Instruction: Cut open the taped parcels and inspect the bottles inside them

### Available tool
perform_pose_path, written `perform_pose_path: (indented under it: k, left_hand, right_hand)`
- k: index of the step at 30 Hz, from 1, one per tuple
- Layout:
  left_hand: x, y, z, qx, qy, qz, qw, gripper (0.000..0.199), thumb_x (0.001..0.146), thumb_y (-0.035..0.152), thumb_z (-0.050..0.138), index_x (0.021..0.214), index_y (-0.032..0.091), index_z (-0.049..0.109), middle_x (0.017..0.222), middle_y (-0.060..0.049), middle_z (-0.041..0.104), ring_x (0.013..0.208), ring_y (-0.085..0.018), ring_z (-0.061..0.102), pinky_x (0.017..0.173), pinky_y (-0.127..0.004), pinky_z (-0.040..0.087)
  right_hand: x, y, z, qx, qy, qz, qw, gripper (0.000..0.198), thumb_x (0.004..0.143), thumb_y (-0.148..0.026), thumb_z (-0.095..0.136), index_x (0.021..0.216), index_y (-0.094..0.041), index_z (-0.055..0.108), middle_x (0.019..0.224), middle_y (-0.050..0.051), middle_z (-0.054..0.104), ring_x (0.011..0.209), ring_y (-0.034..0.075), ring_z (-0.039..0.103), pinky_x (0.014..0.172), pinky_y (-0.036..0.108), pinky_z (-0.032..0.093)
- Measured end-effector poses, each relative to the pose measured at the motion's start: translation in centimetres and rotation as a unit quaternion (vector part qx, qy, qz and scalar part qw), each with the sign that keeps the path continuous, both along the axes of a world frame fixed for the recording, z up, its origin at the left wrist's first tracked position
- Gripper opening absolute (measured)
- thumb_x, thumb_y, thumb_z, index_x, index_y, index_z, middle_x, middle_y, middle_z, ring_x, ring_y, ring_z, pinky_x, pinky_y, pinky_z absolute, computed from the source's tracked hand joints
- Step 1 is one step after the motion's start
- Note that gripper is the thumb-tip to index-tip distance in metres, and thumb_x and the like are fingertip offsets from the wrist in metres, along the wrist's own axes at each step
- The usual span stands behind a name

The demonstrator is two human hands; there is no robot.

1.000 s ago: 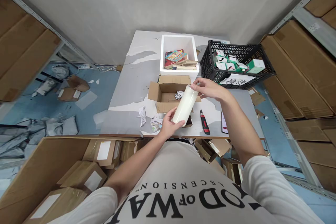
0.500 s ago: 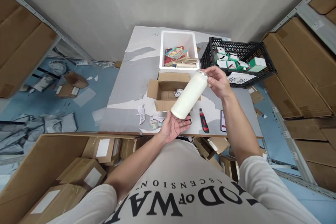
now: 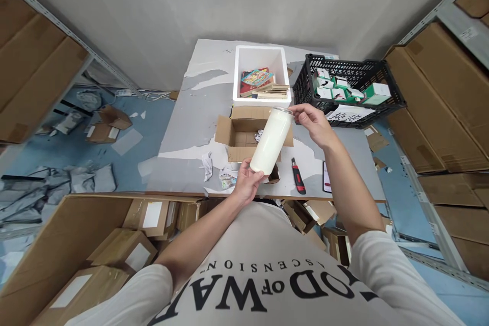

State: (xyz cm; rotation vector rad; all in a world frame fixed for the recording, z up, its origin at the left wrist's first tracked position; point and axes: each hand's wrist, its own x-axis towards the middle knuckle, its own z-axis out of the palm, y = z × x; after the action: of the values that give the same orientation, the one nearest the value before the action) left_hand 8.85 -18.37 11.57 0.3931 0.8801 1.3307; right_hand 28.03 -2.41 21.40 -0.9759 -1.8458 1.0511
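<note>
A tall white cylinder (image 3: 270, 141) with a silvery rim, like a jar or bottle, is tilted above the table with its rimmed end up and away from me. My left hand (image 3: 247, 182) is closed on its lower end, thumb on the near side. At the upper end my right hand (image 3: 314, 123) has its fingertips at the rim, the thumb beside it. Behind the cylinder stands an open cardboard box (image 3: 241, 138) with crumpled paper inside, partly covered by it.
On the table (image 3: 183, 132) are a red and black box cutter (image 3: 298, 177), a phone (image 3: 326, 178) and scraps of paper (image 3: 207, 165). Further back are a white foam box (image 3: 236, 74) with booklets and a black crate (image 3: 300, 79) of green-white boxes. Cartons (image 3: 110, 249) stand at lower left.
My left hand has gone from lying open under the cylinder to gripping its base. The cylinder stands more upright, its top shifted left, and my right hand now holds only the rim.
</note>
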Motion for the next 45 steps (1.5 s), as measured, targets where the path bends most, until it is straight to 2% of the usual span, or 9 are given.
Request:
perform_pose_path:
  k: [7,13,16,19,24,29,34,38,45]
  left_hand:
    - [0.8,0.3,-1.5,0.087,0.193,0.082,0.974,0.071,0.046,0.026,0.089,0.101,0.024,0.044,0.111,-0.004,0.056,0.103,-0.018,0.06,0.084,-0.033,0.053]
    - [0.9,0.0,-2.0,0.112,0.265,0.116,0.951,0.075,0.048,0.028,0.089,0.106,0.025,0.04,0.116,-0.006,0.049,0.114,-0.02,0.055,0.092,-0.033,0.049]
    - [0.7,-0.3,-1.4,0.099,0.215,0.093,0.967,0.081,0.049,0.029,0.09,0.112,0.027,0.039,0.127,-0.007,0.047,0.121,-0.02,0.051,0.1,-0.036,0.046]
    - [0.0,-0.8,-0.4,0.062,0.085,-0.009,0.994,0.083,0.052,0.039,0.089,0.119,0.027,0.041,0.132,-0.009,0.051,0.117,-0.023,0.055,0.099,-0.042,0.047]
    - [-1.2,-1.3,1.0,-0.009,-0.099,-0.124,0.987,0.081,0.064,0.076,0.065,0.119,0.018,0.052,0.112,-0.013,0.066,0.101,-0.029,0.065,0.095,-0.049,0.048]
    - [-1.4,-1.3,1.1,-0.028,-0.078,-0.109,0.991,0.06,0.064,0.05,0.081,0.109,0.02,0.056,0.11,-0.007,0.067,0.097,-0.022,0.067,0.095,-0.043,0.05]
    - [-1.4,-1.4,0.3,-0.007,-0.035,-0.064,0.997,0.063,0.053,0.028,0.089,0.104,0.024,0.053,0.104,0.0,0.065,0.095,-0.016,0.064,0.089,-0.037,0.052]
    - [-1.1,-1.3,-0.4,0.01,0.035,-0.033,0.999,0.065,0.048,0.024,0.09,0.101,0.024,0.052,0.106,0.0,0.061,0.1,-0.015,0.061,0.093,-0.034,0.05]
    - [-0.8,-1.0,-1.4,0.041,0.111,-0.026,0.993,0.069,0.044,0.027,0.091,0.098,0.022,0.049,0.107,-0.002,0.058,0.101,-0.018,0.059,0.087,-0.036,0.053]
  right_hand:
    - [-0.5,-0.8,1.6,-0.112,-0.044,0.008,0.993,0.051,0.076,-0.069,0.06,0.094,-0.021,0.058,0.084,0.002,0.061,0.066,0.011,0.057,0.054,0.023,0.052]
    - [-1.5,-1.2,1.1,-0.094,-0.005,-0.022,0.995,0.047,0.072,-0.064,0.068,0.084,-0.02,0.057,0.076,0.0,0.06,0.064,0.012,0.057,0.05,0.023,0.05]
    - [-1.4,-1.2,0.6,-0.079,0.023,-0.014,0.996,0.046,0.071,-0.064,0.069,0.083,-0.021,0.056,0.072,-0.001,0.058,0.063,0.013,0.056,0.051,0.024,0.05]
    - [-0.8,-1.0,-0.1,-0.066,0.058,-0.015,0.996,0.047,0.073,-0.067,0.066,0.088,-0.023,0.056,0.074,-0.001,0.057,0.064,0.013,0.055,0.054,0.026,0.051]
    - [0.2,-0.7,-1.4,-0.061,0.118,-0.019,0.991,0.052,0.073,-0.073,0.061,0.095,-0.027,0.056,0.085,-0.001,0.059,0.071,0.014,0.058,0.061,0.026,0.052]
    - [0.3,-1.1,-1.4,-0.102,0.131,0.03,0.986,0.051,0.073,-0.072,0.061,0.099,-0.029,0.057,0.099,0.0,0.064,0.085,0.016,0.062,0.073,0.03,0.054]
    - [0.3,-1.9,0.9,-0.198,0.101,0.085,0.971,0.064,0.074,-0.083,0.045,0.102,-0.028,0.059,0.114,0.005,0.064,0.1,0.022,0.062,0.081,0.04,0.055]
    - [0.3,-2.2,2.1,-0.25,0.041,0.085,0.964,0.051,0.071,-0.065,0.069,0.1,-0.024,0.058,0.098,0.002,0.065,0.086,0.017,0.062,0.074,0.036,0.055]
    - [-0.8,-1.8,0.9,-0.19,0.003,0.017,0.982,0.035,0.07,-0.038,0.078,0.089,-0.021,0.055,0.074,-0.003,0.058,0.061,0.009,0.051,0.051,0.022,0.043]
